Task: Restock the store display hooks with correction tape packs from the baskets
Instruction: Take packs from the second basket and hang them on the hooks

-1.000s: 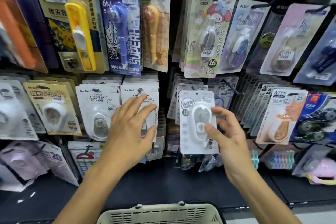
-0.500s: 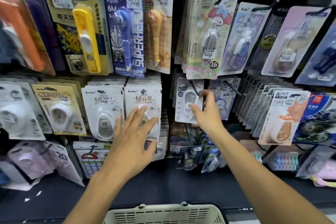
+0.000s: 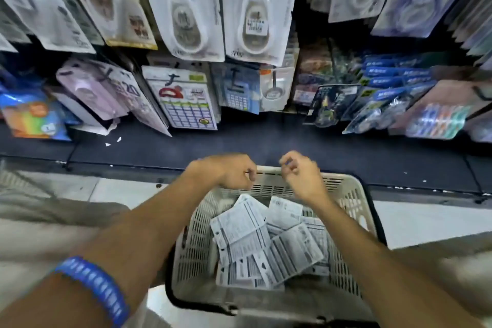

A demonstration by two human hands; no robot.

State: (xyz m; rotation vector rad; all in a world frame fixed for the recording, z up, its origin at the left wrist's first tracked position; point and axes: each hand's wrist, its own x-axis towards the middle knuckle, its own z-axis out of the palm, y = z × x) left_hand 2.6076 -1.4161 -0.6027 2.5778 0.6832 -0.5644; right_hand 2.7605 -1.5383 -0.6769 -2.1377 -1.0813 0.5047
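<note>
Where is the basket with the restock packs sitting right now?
In the head view, the basket sits low and centre on the floor before the display shelf, under both forearms; the correction tape packs lie face-down inside it, below the left hand and right hand.

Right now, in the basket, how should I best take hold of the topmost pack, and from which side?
Probably pinch the topmost pack by its raised upper corner, coming from above. It lies flat, back up, tilted on other packs, inside the basket, whose walls block the sides.

Both hands off the display, left hand (image 3: 229,172) and right hand (image 3: 300,176) seemingly empty above basket (image 3: 354,194)
</note>
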